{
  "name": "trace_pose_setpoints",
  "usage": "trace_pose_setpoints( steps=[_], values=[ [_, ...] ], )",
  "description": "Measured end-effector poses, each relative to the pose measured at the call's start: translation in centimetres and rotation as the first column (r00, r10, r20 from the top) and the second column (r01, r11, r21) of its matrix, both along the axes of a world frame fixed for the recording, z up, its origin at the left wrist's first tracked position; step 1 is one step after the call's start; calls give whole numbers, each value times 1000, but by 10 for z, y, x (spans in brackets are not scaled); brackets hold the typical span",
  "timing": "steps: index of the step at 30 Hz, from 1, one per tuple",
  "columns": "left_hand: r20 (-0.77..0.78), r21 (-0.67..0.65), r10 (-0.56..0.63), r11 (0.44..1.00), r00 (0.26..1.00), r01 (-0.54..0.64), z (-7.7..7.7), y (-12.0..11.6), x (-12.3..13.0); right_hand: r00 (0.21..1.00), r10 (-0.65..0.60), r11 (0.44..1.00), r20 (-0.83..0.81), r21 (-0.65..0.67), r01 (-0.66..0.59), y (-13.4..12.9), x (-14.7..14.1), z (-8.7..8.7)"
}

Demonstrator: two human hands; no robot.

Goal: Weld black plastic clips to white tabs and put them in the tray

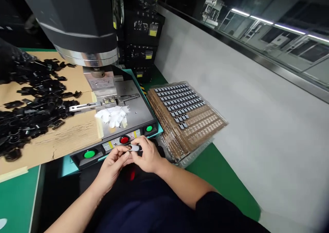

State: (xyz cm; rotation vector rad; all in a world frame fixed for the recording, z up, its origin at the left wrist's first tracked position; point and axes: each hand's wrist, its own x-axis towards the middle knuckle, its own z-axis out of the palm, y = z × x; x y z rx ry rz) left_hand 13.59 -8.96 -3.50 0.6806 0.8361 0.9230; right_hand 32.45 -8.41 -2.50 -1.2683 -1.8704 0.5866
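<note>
Between my two hands is a small light-grey plastic part (134, 147) with a dark end. My left hand (115, 161) pinches it from the left, while my right hand (148, 154) grips its dark end from the right. Both hands are just in front of the press base, near its red button (124, 139). On the metal plate (138, 114) of the press lies a small pile of white pieces (113, 116). To the right, a tray (205, 123) holds rows of similar grey parts (177, 97), with several bare rows at its near right.
A large press head (87, 48) hangs over the plate. Green buttons (89, 154) sit at the base's front corners. Many black plastic parts (36, 99) cover the cardboard (74, 133) at left. Black boxes (141, 31) are stacked behind; a white wall (231, 89) bounds the right.
</note>
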Motion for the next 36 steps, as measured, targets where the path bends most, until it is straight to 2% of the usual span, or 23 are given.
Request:
trace_pose_setpoints(
  steps=[3,5,7,9,11,13,17,23,28,32,36],
  values=[
    [-101,4,-66,998,993,66,-1,-1,-2,986,-166,986,27,11,166,10,52,6],
    [-160,15,-81,996,984,85,-2,-1,-3,926,-369,929,83,27,368,21,102,11],
    [-189,28,-86,995,978,93,-4,0,-3,803,-555,822,216,-10,570,32,156,17],
    [-206,32,-83,995,975,91,-6,1,-3,643,-662,661,385,-104,743,38,204,20],
    [-216,32,-82,995,973,91,-7,1,-3,517,-674,536,528,-132,834,41,240,20],
    [-226,35,-88,995,970,98,-7,1,-3,446,-645,480,621,-125,868,41,261,17],
    [-251,55,-108,991,962,125,-6,2,-3,411,-585,453,699,-139,881,40,270,7],
    [-277,76,-112,988,954,138,-6,3,-4,424,-553,448,717,-173,877,44,260,4],
    [-294,81,-136,983,946,166,-8,3,-5,423,-581,481,695,-126,868,40,266,2],
    [-310,102,-153,976,938,193,-10,2,-6,402,-606,468,686,-102,878,37,276,5],
    [-323,105,-181,969,929,226,-12,2,-5,366,-581,503,727,-33,864,42,286,5]
  ],
)
